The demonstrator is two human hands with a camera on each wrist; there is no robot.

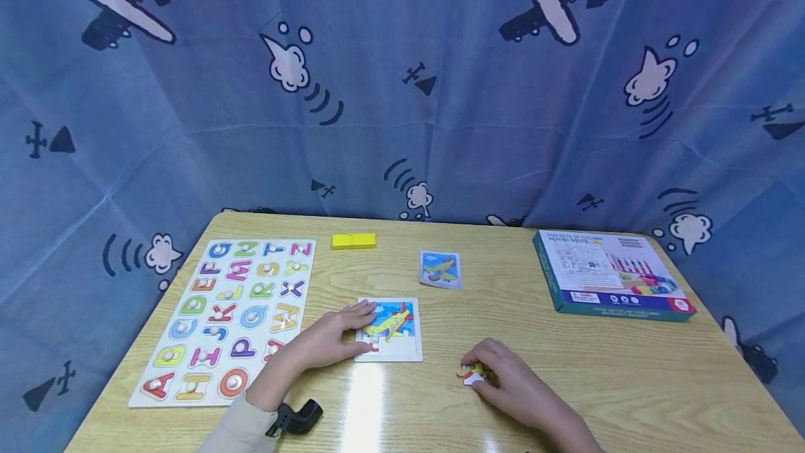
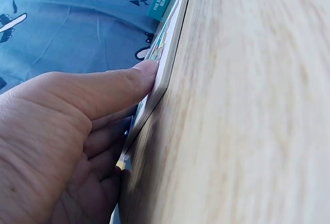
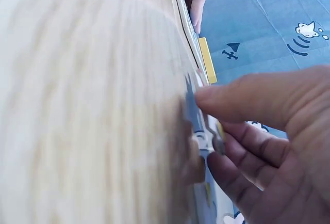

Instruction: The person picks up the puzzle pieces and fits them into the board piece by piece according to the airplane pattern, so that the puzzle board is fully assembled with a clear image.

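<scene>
A jigsaw puzzle board (image 1: 402, 350) with a white border lies on the table, its picture a yellow and red airplane on blue, with a white part along the bottom. My left hand (image 1: 333, 333) rests over the board's left side, thumb near its lower left corner, fingers by the upper left. In the left wrist view, the thumb (image 2: 139, 82) presses on the board's edge (image 2: 167, 72). To the right of the board, my right hand (image 1: 506, 379) pinches a puzzle piece (image 1: 470, 373) coloured yellow, red and white, just over the table. The right wrist view shows it blurred.
A picture card (image 1: 441, 270) of the airplane lies behind the board. Left stands a white alphabet board (image 1: 251, 362) with knobbed letters. Yellow blocks (image 1: 353, 241) sit at the back. A flat beaded-boxes box (image 1: 616, 275) lies at the back right. A patterned blue curtain (image 1: 402, 89) hangs behind.
</scene>
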